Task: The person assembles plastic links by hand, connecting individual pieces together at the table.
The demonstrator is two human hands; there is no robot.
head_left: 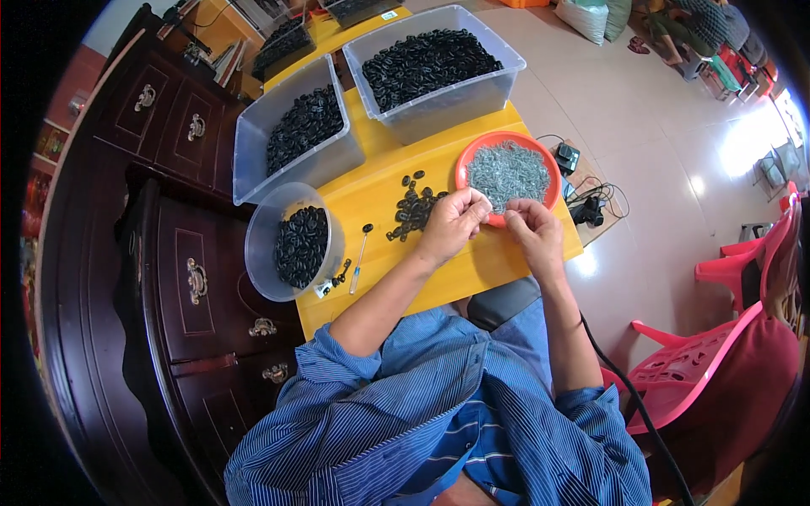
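Note:
My left hand (461,221) and my right hand (533,231) are held close together over the near rim of an orange-red bowl (461,169). Small silvery metal pieces (506,171) fill that bowl. The fingertips of each hand are pinched; whatever sits between them is too small to make out. Just left of my left hand, a loose pile of black oval pieces (412,211) lies on the yellow table (371,278). Further left rests a thin screwdriver (358,268) with a pale handle, a black piece at its tip.
A round clear tub (258,253) of black ovals stands at the table's left. Behind are two rectangular plastic bins (253,143), (456,110) of similar pieces. Dark wooden drawers (198,278) line the left side. Right are cabled devices (588,209) and a pink chair (692,371).

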